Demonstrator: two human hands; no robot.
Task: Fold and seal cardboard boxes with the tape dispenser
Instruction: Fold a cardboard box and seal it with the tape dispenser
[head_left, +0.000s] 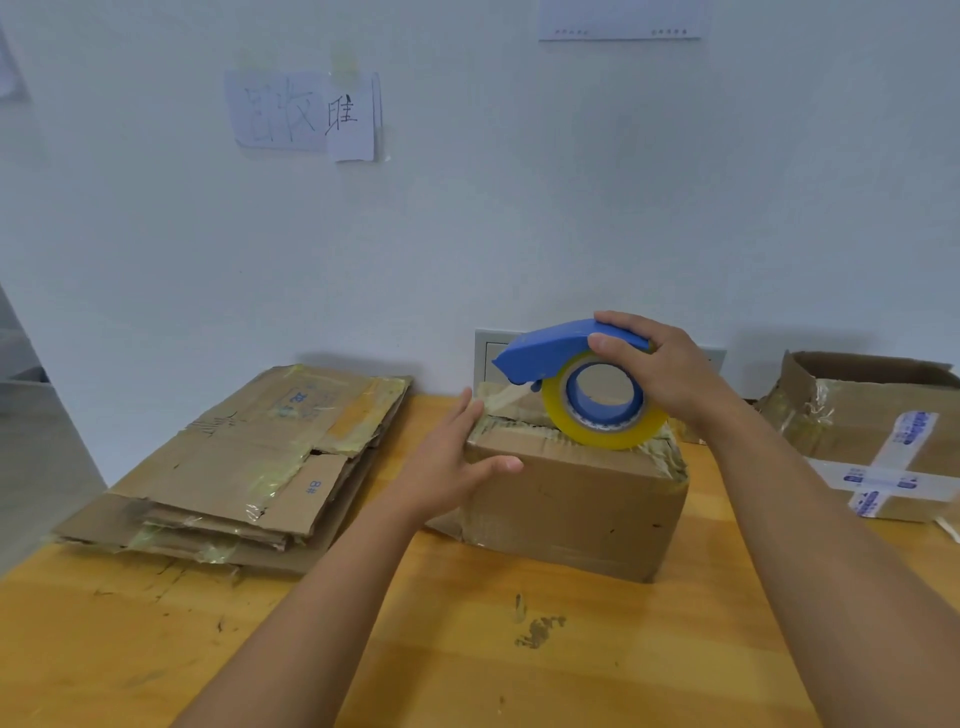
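Head view: tape dispenser on box top

Head cam shows a closed cardboard box mid wooden surface. Right hand grips the blue tape dispenser from above, fingers curled over its handle; yellowish tape roll rests on the box top. Left hand lies w/ fingers straight against the box's left top edge. Flattened cardboard stack sits at left; taped box at right, apart.

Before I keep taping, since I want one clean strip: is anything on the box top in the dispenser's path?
Nothing visible blocks it. The tape dispenser sits on the box top, and the left hand holds the left edge, beside the path.
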